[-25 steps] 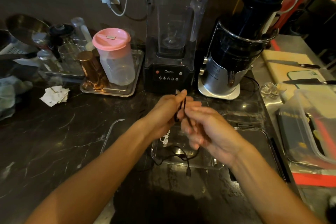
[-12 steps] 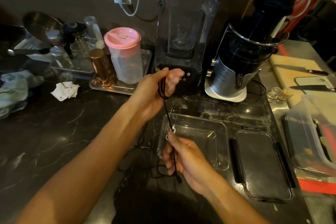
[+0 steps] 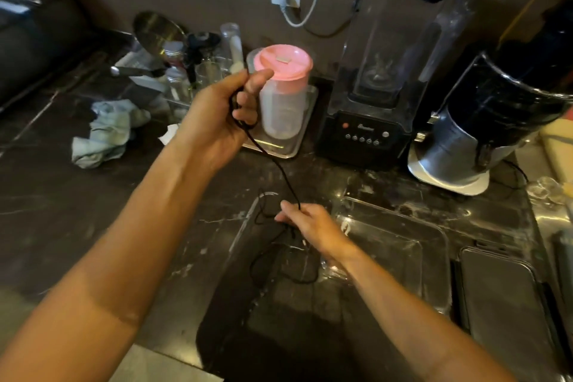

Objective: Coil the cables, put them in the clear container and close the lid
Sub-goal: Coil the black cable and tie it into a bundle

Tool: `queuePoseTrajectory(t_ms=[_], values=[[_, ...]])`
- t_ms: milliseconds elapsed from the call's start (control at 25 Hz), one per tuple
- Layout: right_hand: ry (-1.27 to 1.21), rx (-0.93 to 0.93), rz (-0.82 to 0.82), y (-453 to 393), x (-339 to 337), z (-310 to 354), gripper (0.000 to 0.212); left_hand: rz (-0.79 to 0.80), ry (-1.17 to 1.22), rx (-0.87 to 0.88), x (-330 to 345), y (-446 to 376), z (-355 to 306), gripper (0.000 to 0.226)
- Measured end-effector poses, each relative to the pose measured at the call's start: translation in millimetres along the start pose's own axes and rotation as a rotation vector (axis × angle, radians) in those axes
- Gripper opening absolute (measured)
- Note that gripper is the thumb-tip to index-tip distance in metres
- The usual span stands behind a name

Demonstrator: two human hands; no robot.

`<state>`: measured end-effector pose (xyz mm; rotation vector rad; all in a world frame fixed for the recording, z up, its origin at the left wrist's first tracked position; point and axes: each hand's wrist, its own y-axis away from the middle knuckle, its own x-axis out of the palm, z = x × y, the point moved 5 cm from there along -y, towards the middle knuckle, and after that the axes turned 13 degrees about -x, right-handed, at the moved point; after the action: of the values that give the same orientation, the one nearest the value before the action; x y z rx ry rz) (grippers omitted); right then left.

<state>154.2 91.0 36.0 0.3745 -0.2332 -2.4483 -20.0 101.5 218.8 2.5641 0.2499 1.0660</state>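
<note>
Item: thin black cable [image 3: 280, 169]. One end is gathered in a few small loops in the raised left hand [image 3: 217, 116], where it is pinched between thumb and curled fingers. From there a slanting strand is run down to the right hand [image 3: 313, 226], whose fingers are closed loosely around it just above the dark marble-patterned counter [image 3: 93, 195]. The remaining slack is left lying in loose bends on the counter below the right hand, just beside the near-left corner of the clear rectangular plastic container [image 3: 434, 245].

Item: clear container. It is set open on the counter, with its dark-rimmed flat lid [image 3: 502, 298] laid just to its right. Whether a second cable is already inside cannot be told through the glare.

Risks, as judged: the loose bends may be knotted or snagged on the container corner if the strand is drawn up quickly; the small coil may be sprung apart if the left grip is relaxed; the pink-lidded translucent pitcher [image 3: 283, 93], just behind the left hand, may be knocked.

Room: open counter is available to the left and front; the back and right are crowded by the black-based blender [image 3: 372, 102] and the chrome-and-black juicer [image 3: 483, 127].
</note>
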Motion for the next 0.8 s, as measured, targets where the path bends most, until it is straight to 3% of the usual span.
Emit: queuePoseTrajectory(t_ms=[80, 320, 480, 600, 720, 800], values=[[0.127, -0.072, 0.044, -24.0, 7.8, -7.5, 0.045, -0.034, 0.014, 0.02, -17.2, 7.5, -8.4, 0.031], [0.805, -0.097, 0.471, -56.8, 32.9, -30.3, 0.03, -0.083, 0.111, 0.076, -66.9, 8.6, -40.8, 0.033], [1.063, 0.049, 0.471, -64.7, 16.3, -53.5, 0.05, -0.088, 0.152, 0.137, -92.9, 6.2, -63.4, 0.033], [1.087, 0.177, 0.42, -67.8, 1.6, -58.7, 0.043, -0.055, 0.257, 0.215, -112.7, 9.6, -92.7, 0.029], [1.112, 0.171, 0.346, -71.4, 2.8, -57.4, 0.036, -0.072, 0.265, 0.219, -118.8, 7.0, -97.4, 0.036], [1.037, 0.176, 0.338, -72.5, 8.1, -54.7, 0.05, -0.09, 0.198, 0.175, -108.3, 1.6, -81.1, 0.035]])
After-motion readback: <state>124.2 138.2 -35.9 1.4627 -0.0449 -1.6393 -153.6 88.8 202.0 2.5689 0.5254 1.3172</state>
